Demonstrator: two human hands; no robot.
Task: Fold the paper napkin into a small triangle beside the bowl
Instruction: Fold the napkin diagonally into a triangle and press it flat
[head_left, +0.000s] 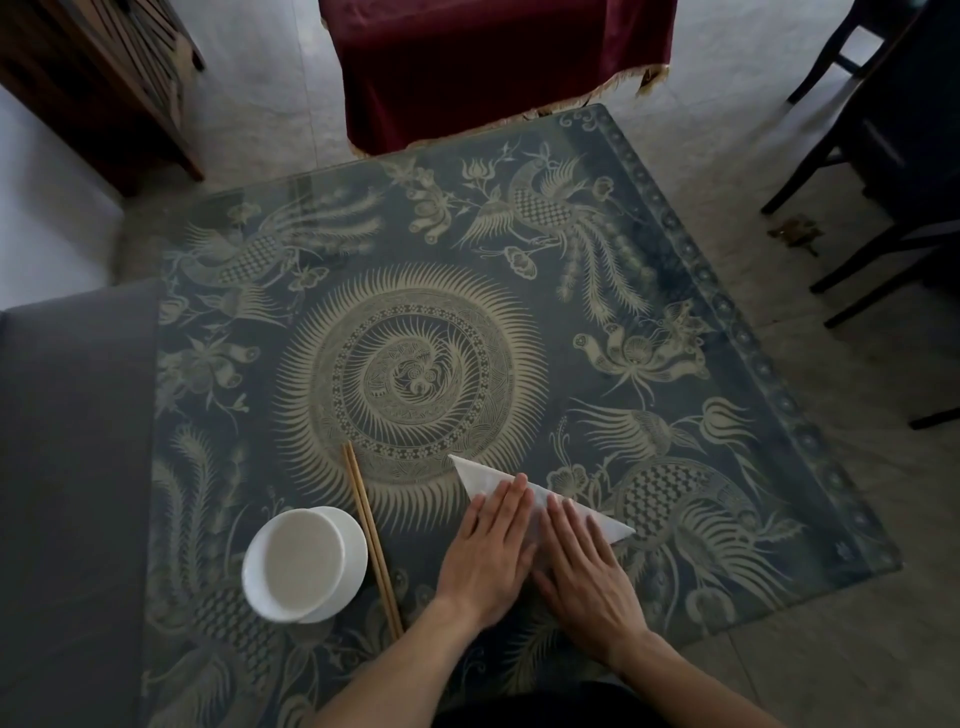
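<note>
My left hand (485, 551) and right hand (587, 564) lie flat, fingers spread, hiding half the white napkin (480, 475), with chopsticks (371, 540) between it and the bowl (304, 564).

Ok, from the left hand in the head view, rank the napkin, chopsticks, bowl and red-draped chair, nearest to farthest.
1. Napkin: directly under the left hand, touching it.
2. Chopsticks: just to its left.
3. Bowl: further left, beyond the chopsticks.
4. Red-draped chair: past the table's far edge.
</note>
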